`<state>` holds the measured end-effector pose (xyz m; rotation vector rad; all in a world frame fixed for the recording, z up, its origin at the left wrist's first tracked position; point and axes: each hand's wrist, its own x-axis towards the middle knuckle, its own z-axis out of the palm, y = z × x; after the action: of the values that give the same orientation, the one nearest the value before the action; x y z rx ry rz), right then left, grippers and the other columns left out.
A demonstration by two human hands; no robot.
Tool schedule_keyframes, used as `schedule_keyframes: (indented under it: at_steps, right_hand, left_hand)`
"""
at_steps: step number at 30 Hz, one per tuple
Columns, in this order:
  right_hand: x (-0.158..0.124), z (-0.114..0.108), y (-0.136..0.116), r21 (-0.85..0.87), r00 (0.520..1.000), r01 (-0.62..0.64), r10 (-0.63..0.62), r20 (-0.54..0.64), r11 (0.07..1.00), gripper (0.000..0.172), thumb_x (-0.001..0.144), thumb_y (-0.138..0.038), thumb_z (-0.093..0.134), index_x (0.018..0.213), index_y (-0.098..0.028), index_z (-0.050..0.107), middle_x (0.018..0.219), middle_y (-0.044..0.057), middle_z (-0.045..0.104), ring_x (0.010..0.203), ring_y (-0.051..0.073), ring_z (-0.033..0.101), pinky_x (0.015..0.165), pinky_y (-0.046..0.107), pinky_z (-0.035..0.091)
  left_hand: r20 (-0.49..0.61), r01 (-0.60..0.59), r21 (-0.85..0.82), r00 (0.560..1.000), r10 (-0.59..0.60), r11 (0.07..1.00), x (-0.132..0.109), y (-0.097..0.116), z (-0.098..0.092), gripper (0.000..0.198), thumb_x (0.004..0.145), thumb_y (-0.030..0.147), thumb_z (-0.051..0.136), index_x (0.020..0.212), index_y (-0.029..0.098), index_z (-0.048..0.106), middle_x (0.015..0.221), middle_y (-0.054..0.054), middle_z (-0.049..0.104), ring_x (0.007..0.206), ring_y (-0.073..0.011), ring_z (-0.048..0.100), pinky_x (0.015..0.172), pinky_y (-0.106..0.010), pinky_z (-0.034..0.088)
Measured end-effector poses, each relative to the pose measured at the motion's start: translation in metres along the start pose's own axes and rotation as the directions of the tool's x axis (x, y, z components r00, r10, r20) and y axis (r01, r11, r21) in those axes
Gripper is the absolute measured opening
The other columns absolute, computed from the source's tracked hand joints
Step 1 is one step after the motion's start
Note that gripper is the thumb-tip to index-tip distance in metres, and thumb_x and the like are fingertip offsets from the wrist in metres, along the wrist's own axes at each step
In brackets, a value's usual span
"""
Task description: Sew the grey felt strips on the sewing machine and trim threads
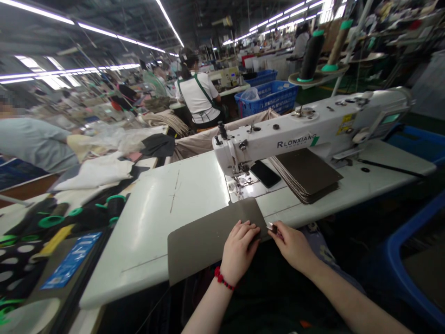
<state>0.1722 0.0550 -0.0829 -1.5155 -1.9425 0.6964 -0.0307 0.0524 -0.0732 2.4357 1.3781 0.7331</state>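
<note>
I see my left hand resting on the grey panel, which lies flat at the near edge of the bench, just in front of the sewing machine. Its grip is loose, with the fingers bent and pressing down on the panel rather than closed around it. My right hand has its grip pinching a small metal tool at the panel's right corner. A stack of panels sits under the machine arm, beside a phone.

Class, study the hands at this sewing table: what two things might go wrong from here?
1. The small metal tool in the right hand sits close to the left hand and might nick it.
2. The panel overhangs the edge of the table and may slide off.
</note>
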Motion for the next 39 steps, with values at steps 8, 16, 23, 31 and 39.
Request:
schedule_keyframes:
  at_steps: [8,16,23,31,39]
  right_hand:
    - [-0.004,-0.026,0.008,-0.025,0.99,-0.135,0.134,-0.04,0.991,0.025,0.094,-0.047,0.043,0.087,-0.024,0.05,0.069,-0.002,0.059,0.066,0.018,0.06,0.06,0.027,0.039]
    - [0.006,-0.025,-0.008,-0.331,0.986,0.165,-0.153,0.063,0.929,0.02,0.099,-0.036,0.038,0.096,-0.021,0.051,0.087,0.004,0.063,0.08,0.02,0.06,0.068,0.03,0.038]
    - [0.027,-0.021,-0.013,-0.433,0.975,0.22,-0.217,0.058,0.874,0.021,0.099,-0.035,0.039,0.098,-0.02,0.054,0.085,0.004,0.063,0.075,0.02,0.059,0.062,0.03,0.034]
    - [0.028,-0.013,-0.012,-0.398,0.983,0.182,-0.18,0.045,0.899,0.019,0.099,-0.034,0.04,0.097,-0.02,0.053,0.086,0.004,0.064,0.076,0.02,0.059,0.062,0.029,0.033]
    - [0.03,-0.012,-0.012,-0.359,0.985,0.171,-0.169,0.035,0.917,0.02,0.098,-0.034,0.039,0.095,-0.02,0.054,0.085,0.006,0.064,0.076,0.02,0.06,0.062,0.028,0.035]
  left_hand:
    - [-0.024,0.123,-0.066,0.992,-0.125,0.99,0.008,0.007,-0.008,0.018,0.095,0.026,0.05,0.105,0.027,0.065,0.108,-0.001,0.068,0.113,-0.0194,0.058,0.11,-0.042,0.038]
    - [0.043,0.285,-0.078,0.958,-0.282,0.956,0.031,0.01,-0.021,0.022,0.094,0.026,0.048,0.087,0.023,0.068,0.085,-0.002,0.068,0.087,-0.0206,0.061,0.078,-0.031,0.048]
    - [0.156,0.356,-0.111,0.928,-0.338,0.928,0.047,-0.001,-0.028,0.023,0.089,0.027,0.051,0.083,0.022,0.073,0.084,-0.001,0.071,0.082,-0.0192,0.063,0.071,-0.026,0.045]
    - [0.231,0.403,-0.132,0.901,-0.367,0.906,0.052,0.0,-0.034,0.026,0.087,0.028,0.049,0.079,0.021,0.073,0.082,-0.001,0.072,0.079,-0.0187,0.063,0.068,-0.024,0.043]
    - [0.254,0.419,-0.128,0.89,-0.379,0.899,0.053,0.001,-0.034,0.027,0.086,0.029,0.048,0.079,0.021,0.073,0.083,-0.002,0.072,0.081,-0.02,0.063,0.068,-0.024,0.043]
